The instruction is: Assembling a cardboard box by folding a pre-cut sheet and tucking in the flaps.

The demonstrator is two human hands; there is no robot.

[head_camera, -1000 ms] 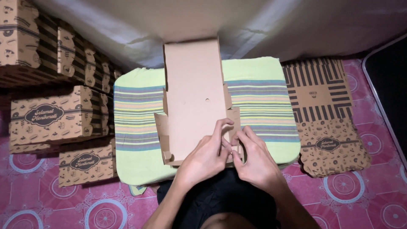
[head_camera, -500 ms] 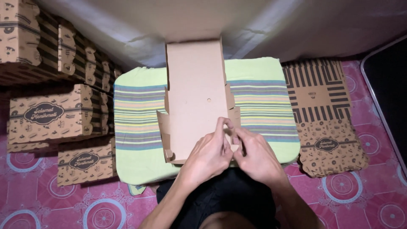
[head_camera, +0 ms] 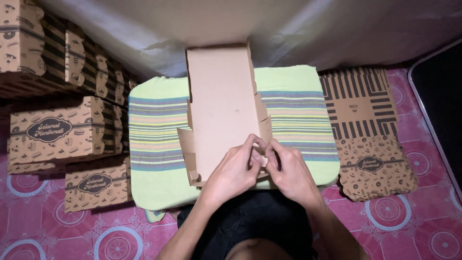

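Cardboard at the fingertips: plain brown inner face of a flat die-cut box blank [head_camera: 220, 108], unfolded, lying lengthwise away from the person.
Left hand [head_camera: 234, 172]: fingers curled and pinching the small corner flap [head_camera: 263, 159] at the blank's near right corner; thumb tucked under, not seen.
Right hand [head_camera: 290, 174]: fingers bent onto the same flap from the other side, fingertips touching those of the left; grasping card, not released.
Where the blank sits: directly under and beyond both hands, on a green striped cushion [head_camera: 159, 135], its far end propped against a pale sheet [head_camera: 337, 33].
Right side flaps [head_camera: 261, 113]: just beyond the right fingers, partly raised.
Left side flap [head_camera: 186, 144]: across from the left hand, bent up a little, its corner tab not locked.
Progress, as a judgement: early. Only the near right corner is being worked; the walls are not standing, the far lid panel is flat, three corners left.
Change since the earlier frames: both hands have closed in tighter on the corner; the flap stood more upright between them then and now is pressed lower. Blank and cushion have not shifted.
Right of the hands: a stack of printed flat blanks [head_camera: 368, 130], striped and patterned face up.
Left of the hands: assembled printed boxes [head_camera: 57, 132], stacked well apart.
Underneath: pink patterned floor mat [head_camera: 404, 216].
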